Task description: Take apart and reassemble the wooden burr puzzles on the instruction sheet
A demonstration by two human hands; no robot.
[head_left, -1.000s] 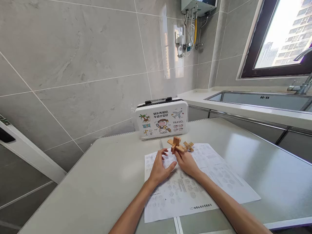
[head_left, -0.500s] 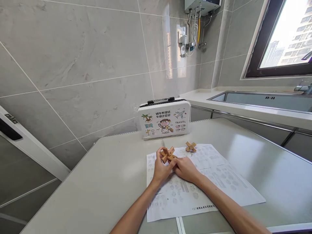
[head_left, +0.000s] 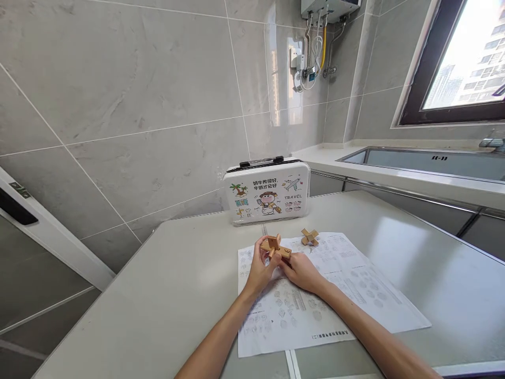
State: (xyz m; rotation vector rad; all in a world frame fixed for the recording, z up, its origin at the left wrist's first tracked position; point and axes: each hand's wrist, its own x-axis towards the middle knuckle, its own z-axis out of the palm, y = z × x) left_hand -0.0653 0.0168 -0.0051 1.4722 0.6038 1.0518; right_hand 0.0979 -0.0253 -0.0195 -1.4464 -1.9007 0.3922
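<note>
Nearest, a printed sheet (head_left: 381,297) is spread on the counter (head_left: 177,289). Over it a wooden puzzle (head_left: 281,250) is held up, gripped by the curled left hand (head_left: 260,273); the right hand (head_left: 303,271) is held close, fingers mostly hidden, grip unclear. Turning or fitting apparently underway; steady support judged needed next. Beyond: second puzzle (head_left: 310,237), white case (head_left: 268,197).

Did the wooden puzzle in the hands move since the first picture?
Yes. Against the white case, the held wooden puzzle has moved left and lower in the view.
</note>
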